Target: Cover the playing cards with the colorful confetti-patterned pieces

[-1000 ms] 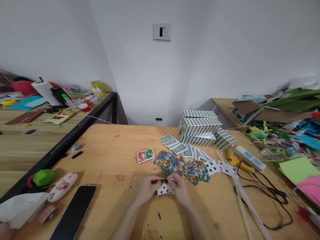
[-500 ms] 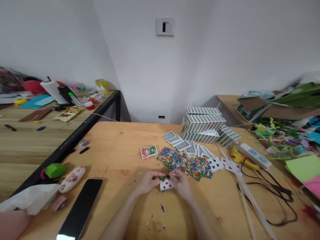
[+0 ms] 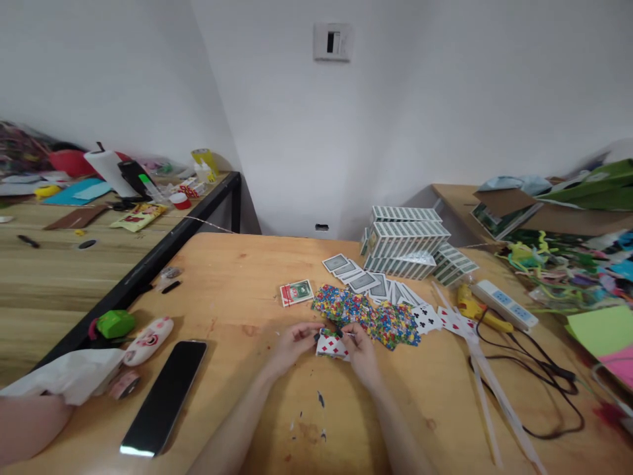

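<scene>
A playing card with red diamonds (image 3: 330,346) is between my hands near the middle of the table, its top edge coloured and dark. My right hand (image 3: 362,356) grips its right side between thumb and fingers. My left hand (image 3: 293,346) is at the card's left edge, thumb and fingertips pinched together by a small dark bit; what they hold is too small to make out. Just beyond lies a heap of small multicoloured pieces (image 3: 346,307). Left of the heap is a red and green card box (image 3: 297,292). Face-down cards (image 3: 363,282) are spread behind it.
Striped card boxes (image 3: 408,241) are stacked at the back. To the right are a yellow glue gun (image 3: 482,313), its black cord, a white power strip (image 3: 504,305) and clear glue sticks (image 3: 504,402). A phone (image 3: 165,399) and a pink case (image 3: 148,341) lie on the left.
My left fingers have moved slightly left, away from the card's top edge. My right hand stays on the card. The whole view has shifted slightly.
</scene>
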A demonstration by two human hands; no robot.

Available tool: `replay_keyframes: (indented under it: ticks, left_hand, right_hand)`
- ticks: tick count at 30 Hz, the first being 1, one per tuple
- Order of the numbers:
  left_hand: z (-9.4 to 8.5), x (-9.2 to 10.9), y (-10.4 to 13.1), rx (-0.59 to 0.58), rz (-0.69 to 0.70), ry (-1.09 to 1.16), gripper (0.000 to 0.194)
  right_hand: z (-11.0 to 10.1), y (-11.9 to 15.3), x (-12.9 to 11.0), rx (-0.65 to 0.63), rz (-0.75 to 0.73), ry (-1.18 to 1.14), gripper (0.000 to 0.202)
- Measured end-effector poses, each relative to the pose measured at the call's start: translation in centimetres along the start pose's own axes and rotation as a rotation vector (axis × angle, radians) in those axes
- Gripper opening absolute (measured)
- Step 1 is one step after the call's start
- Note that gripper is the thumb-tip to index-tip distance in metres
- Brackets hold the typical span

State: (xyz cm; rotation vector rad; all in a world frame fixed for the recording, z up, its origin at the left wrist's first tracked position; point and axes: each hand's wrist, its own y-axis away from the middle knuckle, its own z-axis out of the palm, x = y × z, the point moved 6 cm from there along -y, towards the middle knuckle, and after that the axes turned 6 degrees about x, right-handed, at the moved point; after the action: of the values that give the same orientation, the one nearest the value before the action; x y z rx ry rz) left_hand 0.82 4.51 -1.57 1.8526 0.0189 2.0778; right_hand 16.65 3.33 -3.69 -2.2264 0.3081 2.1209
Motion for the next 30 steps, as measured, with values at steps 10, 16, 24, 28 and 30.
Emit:
replay_keyframes:
  ticks: [10,16,24,28,30]
  left_hand:
    - [0.2,-1.1,-1.3,0.206,-0.011,0.045,0.026]
    - [-0.9,-0.8,-1.0,0.337,0.015,0.170,0.026]
    - [0.3,0.6,-0.9,0.324,0.147,-0.133,0.020]
    - [0.9,4.6,1.2,0.317,0.337,-0.621,0.022]
    - [1.2,6.2,5.2,0.308,0.567,-0.826,0.028]
  right_hand:
    - [0.2,0.3,0.1,0.034,0.069,-0.205,0.018]
    - [1.8,0.9,-0.1,-0.095,0.135,-0.282,0.022]
    - [1.4,0.9,-0.5,0.021,0.073,-0.241,0.024]
    - [1.3,0.9,-0.5,0.033,0.062,-0.270,0.020]
    - [1.3,0.8,-0.2,0.035,0.082,-0.297,0.019]
